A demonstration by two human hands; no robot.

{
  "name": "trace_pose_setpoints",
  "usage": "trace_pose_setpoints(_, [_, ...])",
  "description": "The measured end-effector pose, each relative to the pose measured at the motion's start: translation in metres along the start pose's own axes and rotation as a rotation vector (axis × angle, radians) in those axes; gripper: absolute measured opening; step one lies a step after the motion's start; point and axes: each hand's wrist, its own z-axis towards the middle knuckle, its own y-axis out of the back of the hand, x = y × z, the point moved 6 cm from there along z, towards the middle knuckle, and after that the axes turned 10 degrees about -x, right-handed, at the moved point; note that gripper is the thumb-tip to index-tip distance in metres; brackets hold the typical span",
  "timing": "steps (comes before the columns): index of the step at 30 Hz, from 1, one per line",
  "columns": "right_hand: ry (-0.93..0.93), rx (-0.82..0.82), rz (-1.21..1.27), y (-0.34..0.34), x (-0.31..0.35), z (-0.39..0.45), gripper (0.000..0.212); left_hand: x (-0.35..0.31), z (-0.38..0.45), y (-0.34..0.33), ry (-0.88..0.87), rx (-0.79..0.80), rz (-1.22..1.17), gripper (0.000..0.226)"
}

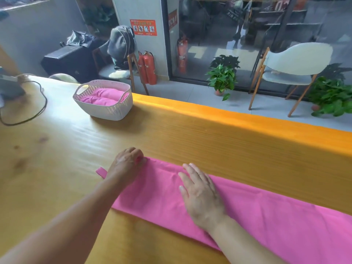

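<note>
A long pink cloth [266, 210], folded into a band, lies across the wooden table [57, 168] from the centre toward the lower right. My left hand [126, 164] has its fingers curled on the cloth's far left corner and pinches the edge there. A small pink loop [102, 172] sticks out just left of that hand. My right hand [200, 191] lies flat on the cloth with straight fingers, pressing it down. A white woven basket [106, 111] stands at the far left of the table and holds folded pink cloth [103, 97].
A black cable [41, 103] curls over the table's left end beside a grey device [9, 86]. The far table edge [247, 119] glows orange. Beyond it stand fire extinguishers [147, 68], potted plants [222, 77], a pale chair [291, 71] and a chair with a backpack [120, 46].
</note>
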Motion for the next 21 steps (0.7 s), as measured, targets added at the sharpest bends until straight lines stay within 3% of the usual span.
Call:
trace_pose_setpoints(5, [0.068, 0.141, 0.017, -0.03, 0.011, 0.007, 0.067, 0.01, 0.009, -0.011, 0.016, -0.018, -0.087, 0.018])
trace_pose_setpoints(9, [0.062, 0.141, 0.001, -0.039, 0.005, 0.005, 0.062, 0.014, 0.009, -0.019, -0.023, -0.074, -0.057, 0.015])
trace_pose_setpoints(12, [0.06, 0.145, -0.005, -0.042, 0.006, 0.004, 0.059, 0.0, -0.001, -0.015, -0.058, -0.154, 0.049, 0.033])
trace_pose_setpoints(14, [0.056, 0.115, -0.028, -0.038, 0.007, 0.005, 0.057, -0.03, -0.016, -0.015, -0.183, -0.189, 0.027, 0.043])
trace_pose_setpoints(16, [0.03, 0.062, 0.044, -0.036, 0.005, 0.007, 0.052, -0.062, -0.043, -0.03, -0.345, -0.101, -0.098, 0.045])
trace_pose_setpoints(18, [-0.005, 0.048, 0.083, -0.034, 0.003, 0.008, 0.051, -0.078, -0.067, -0.051, -0.376, 0.039, -0.176, 0.046])
trace_pose_setpoints(21, [-0.015, 0.061, 0.025, -0.035, 0.0, 0.008, 0.056, -0.063, -0.07, -0.061, -0.343, 0.117, -0.013, 0.065])
